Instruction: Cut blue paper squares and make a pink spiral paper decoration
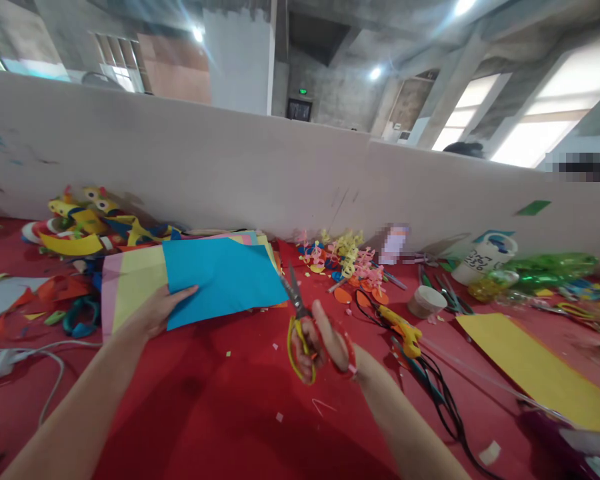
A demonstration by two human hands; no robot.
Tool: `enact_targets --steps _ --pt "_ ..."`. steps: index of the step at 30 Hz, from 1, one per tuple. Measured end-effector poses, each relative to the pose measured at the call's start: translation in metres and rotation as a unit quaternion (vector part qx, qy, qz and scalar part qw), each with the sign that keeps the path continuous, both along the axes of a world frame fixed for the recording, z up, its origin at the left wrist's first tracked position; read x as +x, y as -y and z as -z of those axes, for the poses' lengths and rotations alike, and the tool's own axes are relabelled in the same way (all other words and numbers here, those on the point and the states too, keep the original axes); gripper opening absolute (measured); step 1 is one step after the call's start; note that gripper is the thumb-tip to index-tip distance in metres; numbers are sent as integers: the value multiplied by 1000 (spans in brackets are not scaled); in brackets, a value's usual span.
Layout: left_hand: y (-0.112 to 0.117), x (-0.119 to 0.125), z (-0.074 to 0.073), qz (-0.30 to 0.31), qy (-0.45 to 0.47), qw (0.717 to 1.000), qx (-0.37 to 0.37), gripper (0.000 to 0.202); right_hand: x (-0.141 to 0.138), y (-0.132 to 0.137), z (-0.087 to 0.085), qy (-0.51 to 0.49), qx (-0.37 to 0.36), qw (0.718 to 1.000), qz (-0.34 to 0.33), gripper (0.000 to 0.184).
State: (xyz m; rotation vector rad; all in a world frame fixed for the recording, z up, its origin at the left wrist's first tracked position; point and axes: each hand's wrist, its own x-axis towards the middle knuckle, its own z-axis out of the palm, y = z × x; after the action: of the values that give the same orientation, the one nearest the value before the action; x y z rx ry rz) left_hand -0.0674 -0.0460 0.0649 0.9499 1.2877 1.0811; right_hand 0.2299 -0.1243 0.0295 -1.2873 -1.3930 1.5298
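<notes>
My left hand pinches the near left edge of a blue paper sheet, thumb on top. The blue sheet lies on a stack of coloured sheets, yellow and pink showing at its left. My right hand is closed through the yellow and red handles of a pair of scissors. The blades point up and away, close to the blue sheet's right edge, and I cannot tell whether they touch it.
The red tabletop carries paper scraps. Paper craft pieces pile at the back left, curled cut-outs in the middle. A yellow glue gun with black cable, a tape roll, a yellow sheet and a white cup lie right. A low white partition runs behind.
</notes>
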Motion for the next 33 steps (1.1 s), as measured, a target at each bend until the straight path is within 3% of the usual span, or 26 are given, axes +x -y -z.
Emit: enact_targets --steps 4,7,13,20,27,33 --pt "1 1 -4 -37 4 999 8 55 -15 13 -5 -4 -78 989 -122 52" --pt "3 2 -5 -59 15 998 -9 60 -17 16 -10 8 -105 979 -175 53" --pt "7 11 -4 -40 46 998 -5 58 -28 10 2 -31 -84 986 -138 61" --pt "3 25 6 -46 51 997 -29 47 -32 9 -3 -11 -26 992 -121 62" --pt "4 30 10 -36 52 998 -25 46 -31 5 10 -15 -31 994 -101 61" --pt "0 30 17 -56 31 997 -40 50 -31 3 11 -10 -41 993 -109 63"
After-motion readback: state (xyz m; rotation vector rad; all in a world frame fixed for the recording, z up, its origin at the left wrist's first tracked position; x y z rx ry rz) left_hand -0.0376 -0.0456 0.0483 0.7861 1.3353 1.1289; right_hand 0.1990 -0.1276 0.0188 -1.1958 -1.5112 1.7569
